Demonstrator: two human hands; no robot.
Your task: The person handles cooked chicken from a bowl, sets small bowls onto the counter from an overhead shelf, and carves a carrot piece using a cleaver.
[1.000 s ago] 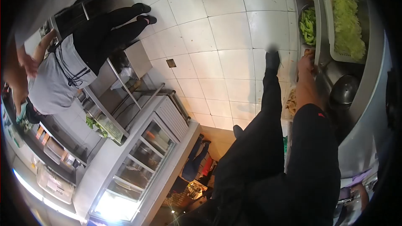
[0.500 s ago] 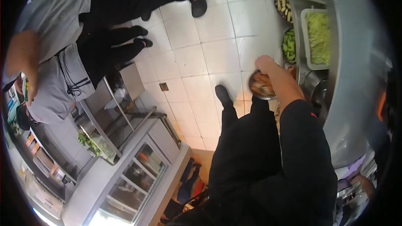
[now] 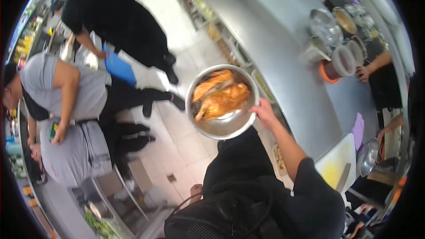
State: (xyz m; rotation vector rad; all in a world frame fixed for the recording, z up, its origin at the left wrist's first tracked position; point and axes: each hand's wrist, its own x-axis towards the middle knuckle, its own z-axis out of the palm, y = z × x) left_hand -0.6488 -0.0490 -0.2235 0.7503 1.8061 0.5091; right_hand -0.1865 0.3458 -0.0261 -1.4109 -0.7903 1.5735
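My right hand point(image 3: 264, 113) grips the rim of a round metal colander point(image 3: 201, 126) on its right side. Inside the colander lie several orange-brown pieces of cooked chicken point(image 3: 228, 101), mostly toward its upper part. The colander is held out in front of me, over the floor and beside the steel counter. Low at my left side, my left hand point(image 3: 196, 191) shows small and partly covered by my dark clothing; its fingers are too blurred to make out.
To the right runs a long steel counter point(image 3: 274, 57), with a cutting board and knife point(image 3: 343, 179) nearby. Metal bowls point(image 3: 326, 26) and clear tubs point(image 3: 343, 61) stand across it, by another person's hand point(image 3: 364, 73). At left, several people stand, one near a blue bin point(image 3: 118, 66).
The colander has come up from low beside the counter to in front of me, showing the chicken. My view has swung up toward the counter. My left hand has come into sight.
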